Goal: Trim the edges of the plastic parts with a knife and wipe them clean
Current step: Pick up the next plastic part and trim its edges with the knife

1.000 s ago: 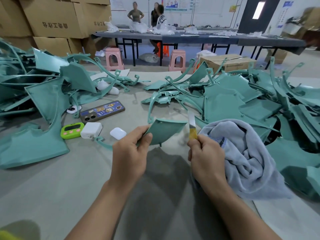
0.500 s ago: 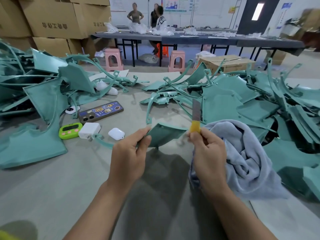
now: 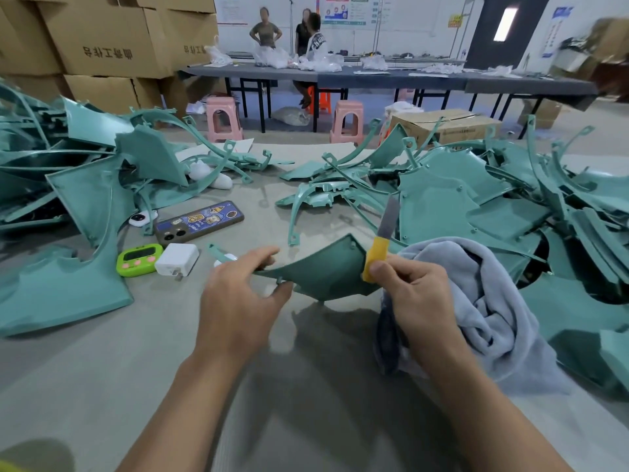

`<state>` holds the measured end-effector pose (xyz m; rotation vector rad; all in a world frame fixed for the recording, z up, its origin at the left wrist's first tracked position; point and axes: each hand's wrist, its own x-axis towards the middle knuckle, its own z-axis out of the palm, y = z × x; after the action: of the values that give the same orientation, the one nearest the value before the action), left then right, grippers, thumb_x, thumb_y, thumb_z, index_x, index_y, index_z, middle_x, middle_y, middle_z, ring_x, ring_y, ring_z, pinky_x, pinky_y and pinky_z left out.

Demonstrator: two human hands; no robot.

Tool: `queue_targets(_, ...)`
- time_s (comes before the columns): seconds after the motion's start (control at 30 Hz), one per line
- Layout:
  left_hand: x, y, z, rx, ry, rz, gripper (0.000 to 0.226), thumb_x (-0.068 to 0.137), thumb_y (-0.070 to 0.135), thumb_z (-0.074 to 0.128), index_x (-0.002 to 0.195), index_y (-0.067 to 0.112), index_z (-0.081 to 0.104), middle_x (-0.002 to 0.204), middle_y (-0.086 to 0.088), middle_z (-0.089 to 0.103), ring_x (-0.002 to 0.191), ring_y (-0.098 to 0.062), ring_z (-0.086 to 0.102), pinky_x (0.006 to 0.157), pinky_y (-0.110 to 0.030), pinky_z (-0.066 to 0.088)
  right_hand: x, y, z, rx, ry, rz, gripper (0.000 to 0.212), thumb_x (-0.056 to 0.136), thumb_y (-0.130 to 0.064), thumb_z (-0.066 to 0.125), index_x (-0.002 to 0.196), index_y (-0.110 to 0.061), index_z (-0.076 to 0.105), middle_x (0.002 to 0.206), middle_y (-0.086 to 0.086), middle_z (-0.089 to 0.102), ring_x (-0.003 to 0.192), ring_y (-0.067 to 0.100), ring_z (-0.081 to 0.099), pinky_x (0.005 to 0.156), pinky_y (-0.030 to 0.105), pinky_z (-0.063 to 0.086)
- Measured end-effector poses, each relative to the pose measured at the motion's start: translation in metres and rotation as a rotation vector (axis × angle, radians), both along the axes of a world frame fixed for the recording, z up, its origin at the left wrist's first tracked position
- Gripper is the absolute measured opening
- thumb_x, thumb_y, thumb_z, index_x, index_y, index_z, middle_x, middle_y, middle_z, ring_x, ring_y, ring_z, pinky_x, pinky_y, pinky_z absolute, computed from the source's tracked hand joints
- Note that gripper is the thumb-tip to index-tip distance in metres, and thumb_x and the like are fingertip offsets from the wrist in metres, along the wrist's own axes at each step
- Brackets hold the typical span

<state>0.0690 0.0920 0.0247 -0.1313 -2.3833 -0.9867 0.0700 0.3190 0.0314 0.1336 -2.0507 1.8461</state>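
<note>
A teal plastic part [image 3: 323, 267], curved and roughly triangular, is held above the table. My left hand [image 3: 238, 298] holds its left edge between thumb and fingers. My right hand [image 3: 412, 291] grips a small knife [image 3: 381, 243] with a yellow handle and a grey blade pointing up. The handle lies against the part's right edge. A grey cloth [image 3: 483, 301] hangs bunched behind and under my right hand, partly tucked in it.
Piles of teal plastic parts fill the left [image 3: 78, 185] and right [image 3: 493, 199] of the grey table [image 3: 102, 369]. A phone [image 3: 199, 222], a green timer [image 3: 139, 258], a white charger [image 3: 177, 259] and white gloves [image 3: 211, 175] lie left of centre. Pink stools and people stand beyond.
The part has turned so its dark inner face shows more, and my left hand's grip has shifted along its left edge. The knife has tilted right and come against the part's right edge.
</note>
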Motion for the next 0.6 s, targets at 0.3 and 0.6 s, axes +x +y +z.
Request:
queue_targets(0.3, 0.0, -0.009, 0.0, -0.08, 0.147, -0.026, 0.022, 0.076, 0.048, 0.072, 0.083, 0.028, 0.076, 0.075, 0.019, 0.063, 0.076, -0.009, 0.055, 0.084, -0.039, 0.048, -0.014, 0.012, -0.007, 0.072, -0.063, -0.291, 0.035, 0.097, -0.016, 0.065, 0.062, -0.01, 0.068, 0.053, 0.011, 0.054, 0.052, 0.002, 0.039, 0.05, 0.02, 0.034)
queue_targets(0.6, 0.015, 0.012, 0.004, -0.259, 0.295, 0.181, 0.02, 0.082, 0.047, 0.067, 0.089, 0.032, 0.078, 0.082, 0.014, 0.074, 0.074, -0.01, 0.063, 0.053, -0.023, 0.039, 0.033, -0.018, 0.022, 0.512, 0.111, 0.128, 0.035, 0.092, -0.027, 0.059, 0.06, -0.025, 0.047, 0.059, -0.005, 0.052, 0.055, 0.01, 0.047, 0.054, 0.03, 0.037)
